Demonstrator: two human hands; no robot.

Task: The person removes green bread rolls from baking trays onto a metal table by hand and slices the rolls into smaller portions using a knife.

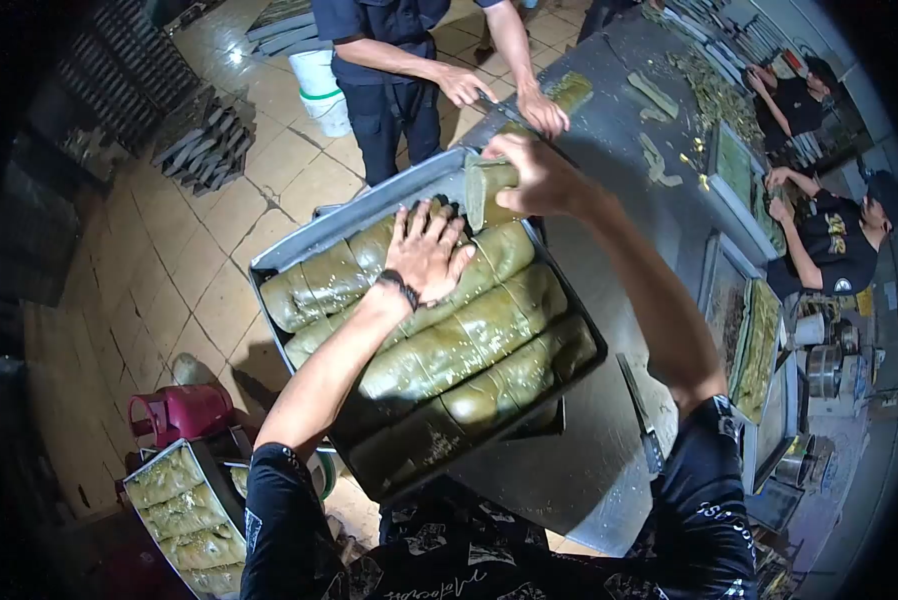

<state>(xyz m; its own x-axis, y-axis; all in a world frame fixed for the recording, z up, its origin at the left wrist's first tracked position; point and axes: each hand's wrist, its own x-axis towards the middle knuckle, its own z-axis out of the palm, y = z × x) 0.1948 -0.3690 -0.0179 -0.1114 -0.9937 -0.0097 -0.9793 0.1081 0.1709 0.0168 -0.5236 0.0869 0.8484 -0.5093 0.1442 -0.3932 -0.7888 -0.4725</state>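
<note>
A deep metal tray sits tilted in front of me, with several long, shiny green rolls lying side by side in it. My left hand lies on the far rolls, palm down, fingers spread. At the tray's far right corner, my right hand grips a shorter green roll piece with a flat cut end facing me. Its lower end is at the tray's inner edge; whether it touches the rolls, I cannot tell. Some of my right fingers are hidden behind it.
A long knife lies on the metal table to my right. Across from me, a co-worker's hands work at another green roll. Two people stand at the far right near more trays. A pink gas cylinder and another filled tray are at lower left.
</note>
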